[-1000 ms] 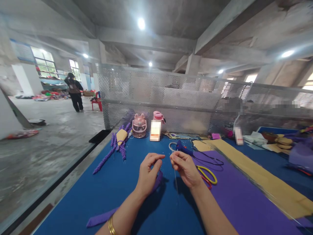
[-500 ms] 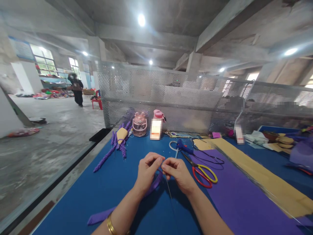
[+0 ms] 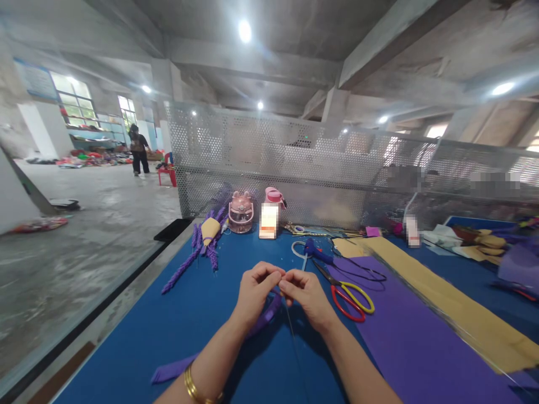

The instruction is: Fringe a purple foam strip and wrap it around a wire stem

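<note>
Ideally, close fingertip work wants both wrists steady and the thin, greyish thread (image 3: 290,322) hanging clear of the scissors with red and yellow handles (image 3: 356,303). Over the middle of the blue tabletop (image 3: 202,317), the left hand (image 3: 256,293) and right hand (image 3: 310,296) meet, thumb pressed to forefinger on each; the right seems to pinch the thread, which drops below its fingertips toward the tabletop's near edge, while what the left grips is too small to tell. Behind the left fingers curves a purple fabric strip (image 3: 268,317), partly hidden.
</note>
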A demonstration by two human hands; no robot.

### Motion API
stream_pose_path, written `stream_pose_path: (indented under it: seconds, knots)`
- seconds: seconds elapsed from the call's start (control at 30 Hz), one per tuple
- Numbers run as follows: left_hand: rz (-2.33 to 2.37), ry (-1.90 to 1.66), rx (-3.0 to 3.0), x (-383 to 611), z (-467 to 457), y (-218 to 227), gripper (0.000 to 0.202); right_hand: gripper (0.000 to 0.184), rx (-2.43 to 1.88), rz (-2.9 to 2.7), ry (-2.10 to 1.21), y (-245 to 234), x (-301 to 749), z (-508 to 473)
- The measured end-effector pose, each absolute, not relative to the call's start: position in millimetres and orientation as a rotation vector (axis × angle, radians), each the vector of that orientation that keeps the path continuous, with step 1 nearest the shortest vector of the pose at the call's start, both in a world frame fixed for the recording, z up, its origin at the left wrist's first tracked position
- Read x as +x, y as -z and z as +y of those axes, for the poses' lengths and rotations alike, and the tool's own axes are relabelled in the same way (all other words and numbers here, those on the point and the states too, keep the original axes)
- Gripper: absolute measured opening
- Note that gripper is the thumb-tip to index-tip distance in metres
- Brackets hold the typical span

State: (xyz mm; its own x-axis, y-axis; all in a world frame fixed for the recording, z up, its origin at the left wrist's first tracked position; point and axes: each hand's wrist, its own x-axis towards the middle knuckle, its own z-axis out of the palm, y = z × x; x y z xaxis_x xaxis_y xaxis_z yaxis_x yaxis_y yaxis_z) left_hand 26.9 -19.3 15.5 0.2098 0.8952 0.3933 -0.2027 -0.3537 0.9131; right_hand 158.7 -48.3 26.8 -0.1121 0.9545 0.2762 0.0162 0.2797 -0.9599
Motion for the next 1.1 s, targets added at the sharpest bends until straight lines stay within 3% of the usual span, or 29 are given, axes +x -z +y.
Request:
stream_pose_path:
  seconds: [1.1]
  knots:
    - [0.728, -1.344, 1.404, 27.6, -16.0, -11.0, 0.017, 0.031, -1.043, -1.442, -0.982, -24.1, 156.3, -46.6]
